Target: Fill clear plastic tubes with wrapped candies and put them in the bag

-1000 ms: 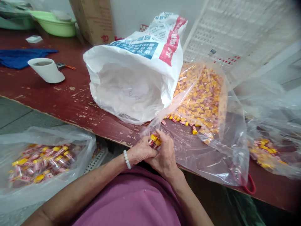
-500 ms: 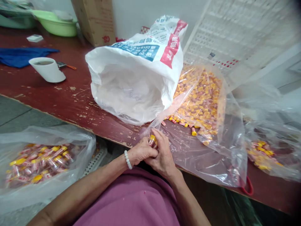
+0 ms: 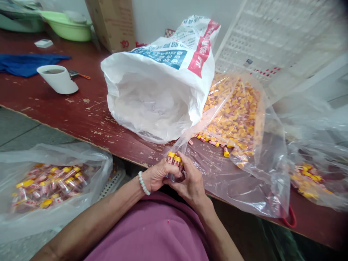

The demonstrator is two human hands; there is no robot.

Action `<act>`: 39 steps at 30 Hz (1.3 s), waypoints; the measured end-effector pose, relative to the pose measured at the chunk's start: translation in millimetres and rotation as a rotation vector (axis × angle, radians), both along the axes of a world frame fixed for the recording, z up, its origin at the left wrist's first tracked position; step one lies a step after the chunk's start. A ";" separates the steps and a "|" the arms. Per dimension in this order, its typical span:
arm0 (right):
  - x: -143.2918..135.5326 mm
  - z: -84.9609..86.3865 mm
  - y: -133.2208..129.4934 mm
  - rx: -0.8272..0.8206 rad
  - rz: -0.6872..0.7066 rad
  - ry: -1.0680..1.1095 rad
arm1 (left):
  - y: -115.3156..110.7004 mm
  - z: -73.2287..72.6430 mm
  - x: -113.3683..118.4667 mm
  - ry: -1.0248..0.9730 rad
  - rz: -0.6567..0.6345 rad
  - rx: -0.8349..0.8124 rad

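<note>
Several small yellow-capped tubes point(image 3: 176, 160) stand upright between my two hands at the front edge of the red table point(image 3: 89, 119). My left hand point(image 3: 157, 176), with a pale bead bracelet at the wrist, is closed around them from the left. From the right, my right hand point(image 3: 190, 181) wraps its fingers round the same tubes. The fingers overlap and hide the lower parts. Just beyond my hands lies an open white sack point(image 3: 152, 98) with its mouth facing me. A clear plastic bag with many yellow-capped tubes point(image 3: 231, 112) rests to its right.
Another bag of tubes point(image 3: 51, 185) sits low on the left, and a smaller one point(image 3: 310, 177) at the far right. A white cup point(image 3: 58, 81), blue cloth point(image 3: 29, 64), green basin point(image 3: 67, 29), cardboard box point(image 3: 112, 25) and white crate point(image 3: 272, 43) are farther back.
Two yellow caps now show clearly above my fingers, where mainly one showed before. My left hand has shifted slightly left. The whole view has moved a little.
</note>
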State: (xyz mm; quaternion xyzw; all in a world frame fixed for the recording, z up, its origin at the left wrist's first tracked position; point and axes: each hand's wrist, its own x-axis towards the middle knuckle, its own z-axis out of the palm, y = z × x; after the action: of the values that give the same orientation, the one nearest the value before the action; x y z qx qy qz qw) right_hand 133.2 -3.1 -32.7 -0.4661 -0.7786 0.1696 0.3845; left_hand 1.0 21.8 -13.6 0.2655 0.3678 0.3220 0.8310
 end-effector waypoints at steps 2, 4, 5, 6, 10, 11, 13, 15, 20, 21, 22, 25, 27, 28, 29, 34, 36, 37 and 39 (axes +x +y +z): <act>1.1 1.0 0.0 -0.005 0.004 -0.010 | -1.0 -0.8 0.0 -0.030 -0.002 -0.029; 2.9 2.6 0.2 -0.036 0.037 -0.030 | -3.0 -2.6 0.3 -0.061 -0.008 -0.054; 3.6 3.5 0.4 -0.049 0.058 -0.038 | -4.3 -3.6 0.5 -0.067 -0.010 -0.057; 4.0 4.7 0.6 -0.060 0.080 -0.044 | -5.8 -4.5 0.8 -0.065 -0.014 -0.050; 2.1 11.2 -0.5 -0.069 0.090 -0.058 | -12.5 -6.1 2.0 -0.039 -0.028 -0.028; 1.1 13.2 -1.4 -0.058 0.072 -0.062 | -14.1 -6.2 2.4 -0.039 -0.034 -0.032; -0.3 17.2 -3.4 -0.009 0.037 -0.066 | -16.9 -6.4 3.7 -0.046 -0.050 -0.042; -0.8 20.2 -5.3 0.022 0.015 -0.079 | -19.1 -7.1 5.7 -0.057 -0.047 -0.046; -1.0 19.4 -6.0 -0.085 0.020 -0.063 | -21.3 -10.3 9.9 -0.053 0.003 -0.065; -1.5 18.2 -5.6 -0.118 0.038 -0.040 | -21.4 -10.5 9.5 -0.044 0.015 -0.067; -2.0 16.7 -5.3 -0.138 0.056 -0.010 | -21.5 -10.3 8.5 -0.039 0.029 -0.067; -3.5 12.2 -6.2 -0.149 0.087 0.089 | -22.6 -7.0 3.1 -0.056 0.040 -0.075; -3.6 9.3 -8.7 -0.188 0.068 0.146 | -24.0 -3.1 -0.8 -0.074 0.039 -0.072; -3.3 8.0 -10.5 -0.222 0.051 0.165 | -24.7 -1.1 -2.4 -0.079 0.040 -0.066; -2.9 6.8 -12.2 -0.252 0.033 0.177 | -25.4 0.6 -3.5 -0.083 0.041 -0.059; -2.0 2.4 -16.5 -0.273 0.006 0.153 | -25.8 4.3 -4.2 -0.062 0.038 -0.033; -3.8 1.7 -16.4 -0.207 0.006 0.122 | -26.2 3.0 -5.2 -0.052 0.053 0.000; -5.5 1.6 -16.9 -0.147 0.009 0.099 | -27.0 1.7 -6.6 -0.046 0.056 0.011; -10.6 1.7 -20.3 -0.018 0.020 0.036 | -30.7 -2.7 -11.4 -0.037 0.048 0.002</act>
State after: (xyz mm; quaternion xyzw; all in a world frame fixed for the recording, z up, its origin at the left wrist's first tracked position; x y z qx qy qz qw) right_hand 122.5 -23.4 -31.0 -0.4585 -0.7747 0.1889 0.3924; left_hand -10.4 -8.9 -16.2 0.2514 0.3585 0.3471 0.8294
